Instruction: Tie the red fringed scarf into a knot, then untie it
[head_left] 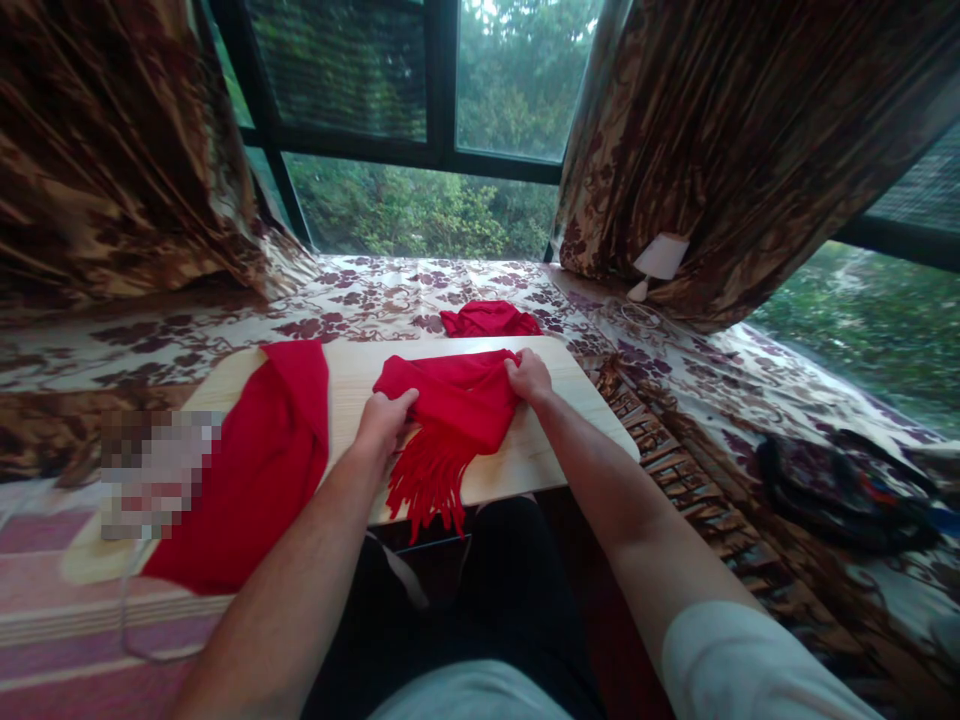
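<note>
A red scarf lies partly folded on a pale wooden board, its fringe hanging over the near edge. My left hand grips the scarf at its left side, thumb on top. At the upper right corner of the cloth, my right hand pinches it between thumb and fingers. To the left of my left hand, a larger piece of red cloth drapes across the board and past its near edge. Beyond the board's far edge sits another bunched red cloth.
A blurred-out object with a cable rests at the board's left end. A small white lamp stands by the curtain at the back right. On the right lies a dark open bag. Flower-patterned fabric covers the surface toward the window.
</note>
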